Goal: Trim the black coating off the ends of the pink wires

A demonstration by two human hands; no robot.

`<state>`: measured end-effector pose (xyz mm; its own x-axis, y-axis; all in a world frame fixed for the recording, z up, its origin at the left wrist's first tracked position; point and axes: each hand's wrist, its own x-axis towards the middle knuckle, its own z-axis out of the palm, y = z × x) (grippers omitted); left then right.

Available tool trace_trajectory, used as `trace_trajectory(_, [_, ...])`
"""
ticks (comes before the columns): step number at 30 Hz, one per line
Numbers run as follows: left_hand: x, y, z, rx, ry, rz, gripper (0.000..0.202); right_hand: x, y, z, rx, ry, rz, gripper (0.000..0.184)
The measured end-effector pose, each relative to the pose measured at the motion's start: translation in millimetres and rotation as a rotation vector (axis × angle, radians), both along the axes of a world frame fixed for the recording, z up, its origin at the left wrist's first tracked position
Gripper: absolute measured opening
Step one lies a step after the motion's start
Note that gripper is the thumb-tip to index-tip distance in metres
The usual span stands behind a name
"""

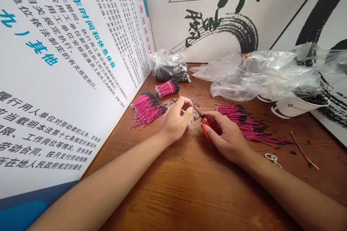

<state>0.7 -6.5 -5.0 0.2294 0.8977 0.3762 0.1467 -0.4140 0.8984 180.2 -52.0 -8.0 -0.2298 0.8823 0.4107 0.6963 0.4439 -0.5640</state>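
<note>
The right hand (pixel 227 135) is holding a pair of red-handled scissors (pixel 203 117), with its thumb and fingers wrapping around the handles. The blades are pointing at the left hand (pixel 177 121), and the scissors are sitting in the middle, between two piles of wires. The left hand is making a narrow pinch right by the blade tips, but I cannot tell what small thing it is pinching. The left pile of pink wires (pixel 146 109) is lying near the left hand, with black ends pointing away. The right pile of pink wires (pixel 230 109) is lying just past the right hand. Behind the left pile, a tied bundle of pink wires (pixel 163 88) is wearing a white band. A clear bag (pixel 170 65) of black stuff is sitting behind that. On the right, crumpled plastic bags (pixel 244 75) are lying near a white paper cup (pixel 294 108). A white string (pixel 273 158) is curling on the brown table (pixel 162 191), and little black bits are dotting the wood
</note>
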Motion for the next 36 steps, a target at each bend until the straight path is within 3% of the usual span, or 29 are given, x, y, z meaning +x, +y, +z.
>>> trace_trajectory(17, [-0.4,0.2,-1.1,-0.021,-0.019,-0.023,0.008,1.4,-0.3,-4.8,-0.097,0.082,-0.027,0.026])
trace_trajectory(21, [-0.8,-1.1,-2.3,-0.086,-0.042,-0.055,0.013,-0.4,1.3,-3.7,0.023,-0.049,-0.105,0.022])
trace_trajectory(25, [-0.9,-5.9,0.3,-0.192,-0.020,-0.101,0.019,-1.4,1.9,0.1,0.108,-0.188,-0.089,0.014])
trace_trajectory(32, [-2.6,-12.1,4.3,0.081,0.207,0.030,0.020,-3.9,-3.9,5.9,0.134,-0.404,-0.042,0.010])
trace_trajectory(36, [-4.6,-26.6,7.8,-0.104,0.084,-0.013,0.020,-9.0,-10.9,10.9,0.154,-0.403,0.014,0.016])
